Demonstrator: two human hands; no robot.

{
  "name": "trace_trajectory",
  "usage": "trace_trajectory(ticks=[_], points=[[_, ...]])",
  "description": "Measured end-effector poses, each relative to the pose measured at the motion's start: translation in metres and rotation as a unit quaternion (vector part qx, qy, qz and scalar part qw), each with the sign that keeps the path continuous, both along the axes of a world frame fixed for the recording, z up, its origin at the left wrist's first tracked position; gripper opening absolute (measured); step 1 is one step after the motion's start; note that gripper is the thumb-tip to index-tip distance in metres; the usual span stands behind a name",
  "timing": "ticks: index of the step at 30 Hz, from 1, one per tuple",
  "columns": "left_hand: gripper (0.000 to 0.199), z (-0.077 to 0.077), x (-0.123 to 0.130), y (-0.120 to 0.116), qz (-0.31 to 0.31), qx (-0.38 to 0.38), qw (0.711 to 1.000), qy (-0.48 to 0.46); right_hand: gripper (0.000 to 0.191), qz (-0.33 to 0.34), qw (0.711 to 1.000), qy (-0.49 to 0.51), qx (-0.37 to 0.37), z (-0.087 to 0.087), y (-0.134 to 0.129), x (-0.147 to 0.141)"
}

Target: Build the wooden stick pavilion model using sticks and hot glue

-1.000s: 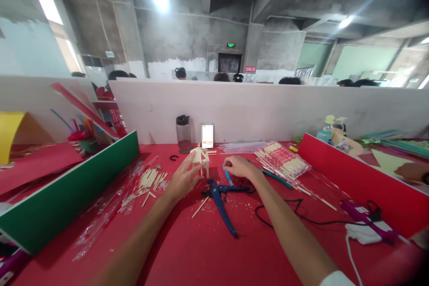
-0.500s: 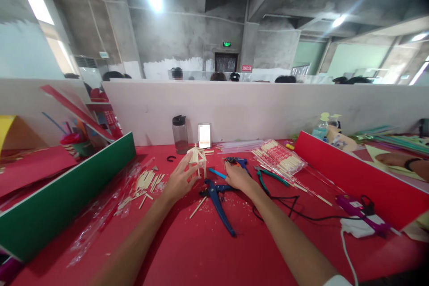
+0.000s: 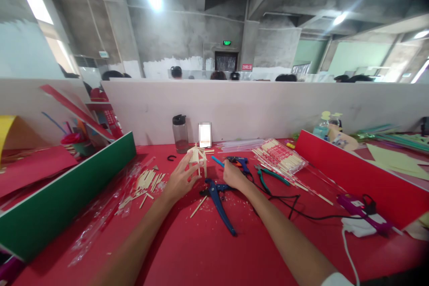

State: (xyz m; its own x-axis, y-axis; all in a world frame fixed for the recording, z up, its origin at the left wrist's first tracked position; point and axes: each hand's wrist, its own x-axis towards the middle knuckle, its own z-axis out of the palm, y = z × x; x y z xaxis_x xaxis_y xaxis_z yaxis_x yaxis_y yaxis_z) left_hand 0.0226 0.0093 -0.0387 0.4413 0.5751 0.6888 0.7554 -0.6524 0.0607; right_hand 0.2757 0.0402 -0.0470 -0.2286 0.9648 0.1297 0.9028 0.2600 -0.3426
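My left hand (image 3: 180, 179) rests at the small frame of pale wooden sticks (image 3: 198, 161), its fingers bent around the near left side and touching it. The frame stands upright with a peaked top. My right hand (image 3: 233, 175) is closed around a slim, bright blue pen-like stick (image 3: 217, 161), whose far end points up and left toward the frame. A blue-handled cutter (image 3: 219, 208) lies just in front of the hands. Right beside my right hand is a blue glue gun (image 3: 241, 162), partly hidden by it.
Short cut sticks (image 3: 147, 180) lie to the left. Green-handled pliers (image 3: 273, 175) and packs of sticks (image 3: 279, 156) are on the right. A dark bottle (image 3: 180, 135) and a lit phone (image 3: 205, 135) stand at the back. Green (image 3: 72, 194) and red (image 3: 355, 174) boards flank the table; a black cord (image 3: 318, 219) crosses the right.
The blue pen-like stick in my right hand has moved up and away from me, and its angle is steeper. My left hand stays at the frame. Another person's hand has left the right edge.
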Motion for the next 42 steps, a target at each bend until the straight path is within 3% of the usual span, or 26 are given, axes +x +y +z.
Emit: trace_trajectory(ticks=[12, 20, 25, 29, 34, 37, 42], points=[[0.037, 0.002, 0.001, 0.000, -0.009, 0.006, 1.000, -0.016, 0.028, -0.004, 0.982, 0.167, 0.090, -0.015, 0.017, -0.002], [0.037, 0.003, 0.001, 0.000, -0.012, 0.007, 1.000, -0.016, 0.030, 0.078, 0.939, 0.297, 0.152, -0.021, 0.023, -0.007], [0.037, 0.000, 0.001, 0.000, -0.011, 0.010, 1.000, -0.017, 0.035, 0.033, 0.928, 0.315, 0.195, -0.022, 0.027, -0.001], [0.040, 0.000, 0.001, 0.000, -0.013, 0.001, 1.000, -0.021, 0.039, 0.001, 0.897, 0.385, 0.218, -0.007, 0.021, 0.002], [0.047, -0.001, 0.000, 0.001, -0.020, -0.008, 1.000, -0.020, 0.039, 0.014, 0.862, 0.474, 0.178, 0.018, 0.008, -0.002], [0.049, -0.003, -0.001, 0.004, -0.021, -0.003, 1.000, -0.021, 0.038, 0.034, 0.865, 0.476, 0.156, 0.029, 0.001, -0.005], [0.045, -0.006, -0.002, 0.006, -0.029, -0.001, 0.999, -0.020, 0.036, 0.233, 0.905, 0.356, -0.022, 0.052, -0.014, 0.003]])
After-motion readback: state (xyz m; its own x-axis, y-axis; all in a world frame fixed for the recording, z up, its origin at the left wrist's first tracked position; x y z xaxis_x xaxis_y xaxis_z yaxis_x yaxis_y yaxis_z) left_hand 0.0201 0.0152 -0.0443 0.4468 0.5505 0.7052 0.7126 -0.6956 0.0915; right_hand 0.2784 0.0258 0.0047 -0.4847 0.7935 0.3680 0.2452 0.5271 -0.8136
